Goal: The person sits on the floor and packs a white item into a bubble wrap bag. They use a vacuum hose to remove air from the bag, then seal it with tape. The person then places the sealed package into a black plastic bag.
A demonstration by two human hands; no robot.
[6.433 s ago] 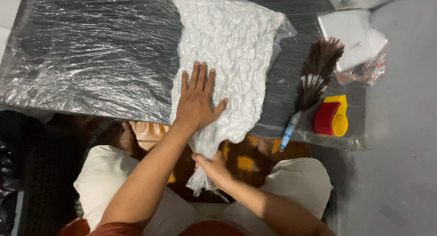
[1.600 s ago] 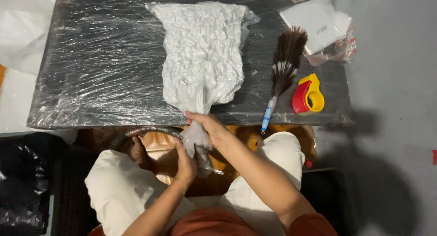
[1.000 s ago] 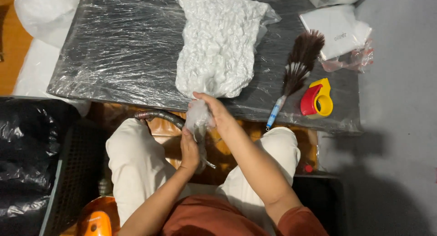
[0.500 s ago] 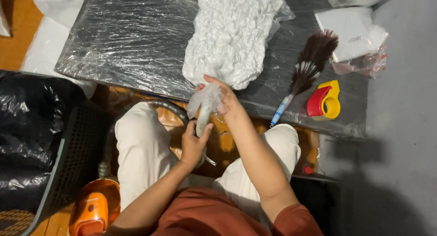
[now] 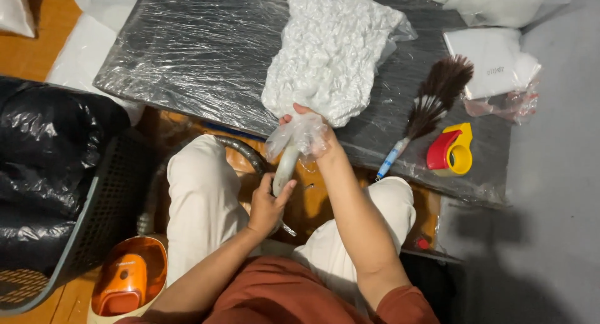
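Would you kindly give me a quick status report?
Left hand grips vacuum nozzle. Right hand clamps bag neck around it. White bag on table; nothing obstructing.

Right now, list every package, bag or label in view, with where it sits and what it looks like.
Clear plastic bag of white crumpled filling: on the wrapped table, its neck gripped by the right hand.
Flat white packet: table's far right corner, square, small dark label mark.
Black plastic bag: left, in a dark basket.
White bag: top right edge, soft, bulging.

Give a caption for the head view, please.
Left hand holds vacuum nozzle; right hand grips bag neck.
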